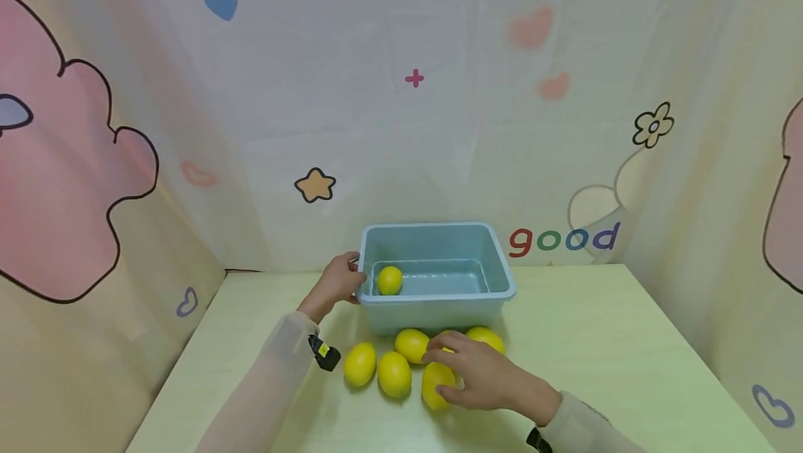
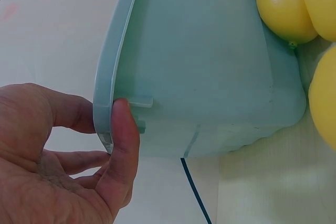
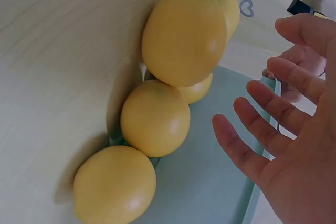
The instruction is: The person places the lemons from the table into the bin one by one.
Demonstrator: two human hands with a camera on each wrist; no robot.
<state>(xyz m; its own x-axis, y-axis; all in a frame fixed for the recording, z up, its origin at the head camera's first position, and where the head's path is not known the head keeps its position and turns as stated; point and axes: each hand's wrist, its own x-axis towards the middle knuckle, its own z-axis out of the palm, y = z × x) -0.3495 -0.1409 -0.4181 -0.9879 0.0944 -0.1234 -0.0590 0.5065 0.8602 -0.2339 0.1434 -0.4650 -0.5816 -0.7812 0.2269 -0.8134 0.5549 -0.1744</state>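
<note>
A pale blue plastic basin (image 1: 439, 310) stands at the back of the table, with one yellow lemon (image 1: 389, 280) inside near its left end. My left hand (image 1: 339, 280) grips the basin's left rim; the left wrist view shows thumb and fingers on either side of the rim (image 2: 105, 87). In front of the basin lie several more lemons, among them one at the left end (image 1: 360, 364). Above this group hovers my right hand (image 1: 479, 373), nearest to a lemon (image 1: 434, 390) that it partly covers. Its fingers (image 3: 262, 135) are spread and hold nothing in the right wrist view.
Behind the basin hangs a printed curtain (image 1: 401, 146) with hearts, stars and the word "good". More curtain closes off both sides of the light wooden table (image 1: 596, 341). A small black device (image 1: 324, 353) is strapped at the left wrist.
</note>
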